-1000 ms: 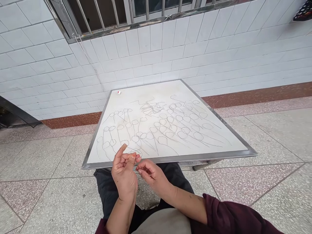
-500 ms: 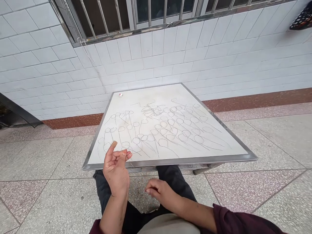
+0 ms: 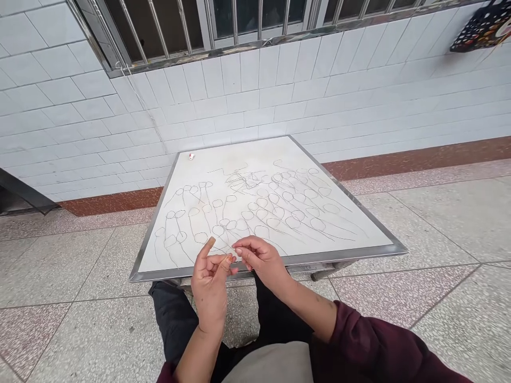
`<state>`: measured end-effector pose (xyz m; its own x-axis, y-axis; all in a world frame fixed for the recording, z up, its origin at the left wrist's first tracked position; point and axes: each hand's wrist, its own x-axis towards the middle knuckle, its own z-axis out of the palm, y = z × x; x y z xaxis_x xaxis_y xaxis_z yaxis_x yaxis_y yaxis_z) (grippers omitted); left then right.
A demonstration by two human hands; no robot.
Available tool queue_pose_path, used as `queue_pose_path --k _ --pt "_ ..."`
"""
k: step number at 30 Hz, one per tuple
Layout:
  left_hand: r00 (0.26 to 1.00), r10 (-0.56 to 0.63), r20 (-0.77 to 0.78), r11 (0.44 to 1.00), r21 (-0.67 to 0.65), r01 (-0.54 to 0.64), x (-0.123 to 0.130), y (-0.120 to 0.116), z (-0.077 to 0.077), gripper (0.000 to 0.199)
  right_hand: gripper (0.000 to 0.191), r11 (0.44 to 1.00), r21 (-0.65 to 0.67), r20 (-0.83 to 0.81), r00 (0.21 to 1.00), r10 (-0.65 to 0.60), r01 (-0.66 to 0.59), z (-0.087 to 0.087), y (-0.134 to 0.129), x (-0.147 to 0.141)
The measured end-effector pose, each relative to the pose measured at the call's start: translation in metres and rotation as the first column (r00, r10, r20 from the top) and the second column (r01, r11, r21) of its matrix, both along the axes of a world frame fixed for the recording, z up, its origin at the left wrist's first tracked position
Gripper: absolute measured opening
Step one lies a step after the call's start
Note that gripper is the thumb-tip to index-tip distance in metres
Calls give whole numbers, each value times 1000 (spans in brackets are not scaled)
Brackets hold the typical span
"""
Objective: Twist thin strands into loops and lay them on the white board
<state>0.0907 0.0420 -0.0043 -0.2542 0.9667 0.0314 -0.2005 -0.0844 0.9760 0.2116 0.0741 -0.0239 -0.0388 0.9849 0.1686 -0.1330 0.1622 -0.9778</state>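
Near the table's front edge, my left hand (image 3: 211, 284) pinches a thin wire between thumb and a finger, with the index finger raised. Close beside it, my right hand (image 3: 266, 265) has its thumb and index fingertip pressed together at the same thin strand; the strand is so fine that its full shape cannot be made out. Beyond the hands, several thin dark wires with round loops and long tails (image 3: 273, 198) lie spread over the white tabletop (image 3: 239, 151). A tangled bunch of wires (image 3: 249, 181) lies near the middle.
A grey metal rim (image 3: 343, 254) edges the table. A small red-and-white object (image 3: 191, 157) sits at the far left corner. White tiled wall (image 3: 223, 114) and a barred window (image 3: 235, 24) stand behind. A dark patterned bag (image 3: 477, 29) hangs at upper right.
My right hand has risen from my lap to the left hand's fingertips, where it pinches the strand. My left hand has moved right. The view has shifted slightly.
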Motion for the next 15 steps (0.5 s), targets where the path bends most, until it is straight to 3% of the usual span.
queue_pose_path --k 8,15 --pt "996 -85 39 995 -46 87 2 2 -13 60 14 999 47 90 996 -3 -2 -8 7 10" --pt "984 -111 137 989 -82 123 2 12 -27 70 14 1000 4 123 992 25 -26 -18 25 6"
